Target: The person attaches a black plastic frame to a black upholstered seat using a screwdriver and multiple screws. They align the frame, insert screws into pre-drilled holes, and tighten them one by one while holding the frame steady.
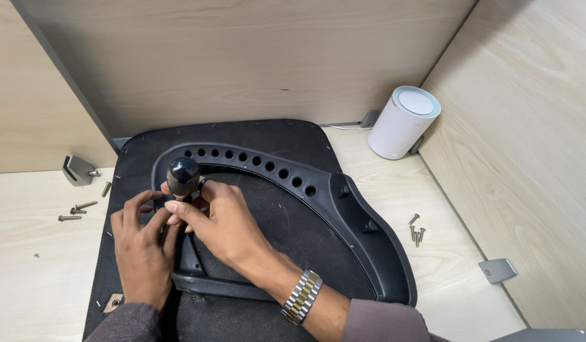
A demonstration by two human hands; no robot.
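A black chair seat (277, 136) lies upside down on a pale wooden desk, with a black plastic frame (343, 196) with a row of round holes resting on it. My right hand (220, 225), with a metal watch at the wrist, grips a screwdriver with a round black handle (183, 177) standing upright over the frame's left end. My left hand (140, 244) sits just left of it, fingers curled against the tool's lower part and the frame. The screwdriver's tip is hidden by my fingers.
Several loose screws (77, 209) and a grey metal bracket (77, 170) lie left of the seat. More screws (416, 233) and a grey bracket (497, 270) lie on the right. A white cylindrical device (404, 123) stands at the back right. Wooden partition walls enclose the desk.
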